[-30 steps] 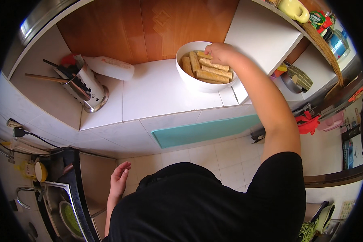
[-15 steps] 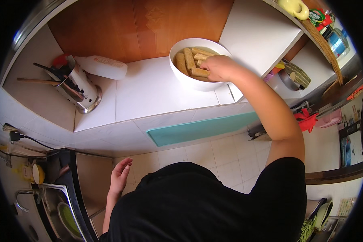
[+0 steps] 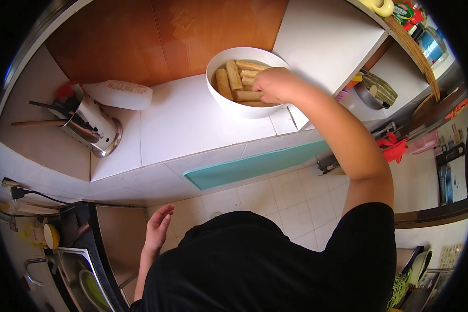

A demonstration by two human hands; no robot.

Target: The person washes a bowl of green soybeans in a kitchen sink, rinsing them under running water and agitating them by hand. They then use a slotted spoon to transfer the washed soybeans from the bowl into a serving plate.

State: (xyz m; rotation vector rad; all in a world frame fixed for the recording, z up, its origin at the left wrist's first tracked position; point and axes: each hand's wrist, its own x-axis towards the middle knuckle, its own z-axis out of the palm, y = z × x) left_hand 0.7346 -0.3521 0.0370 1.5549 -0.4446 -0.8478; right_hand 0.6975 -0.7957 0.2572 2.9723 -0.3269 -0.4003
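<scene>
A white bowl (image 3: pixel 244 110) on the tiled ledge holds several tan, roll-shaped pieces (image 3: pixel 233 75) in cloudy liquid. Over its right side reaches my right hand (image 3: pixel 275 86), fingers bent down and closed at the end of a lower tan roll (image 3: pixel 248 96). The fingertips are partly hidden by the hand itself, so how firm the grip is does not show. My left hand (image 3: pixel 158 226) hangs low at my left side, away from the ledge, with loosely bent fingers, the thumb apart and nothing in it.
At the ledge's left end stand a metal utensil holder (image 3: pixel 94 127) and a white bottle (image 3: pixel 120 94) lying on its side. A turquoise panel (image 3: pixel 255 165) runs along the ledge front. A sink (image 3: pixel 83 275) sits lower left; a shelf with a small pan (image 3: pixel 372 96) is right.
The view has shifted slightly, so the bowl and ledge appear further left. My right hand stays at the bowl, by the same lower roll. My left hand still hangs free.
</scene>
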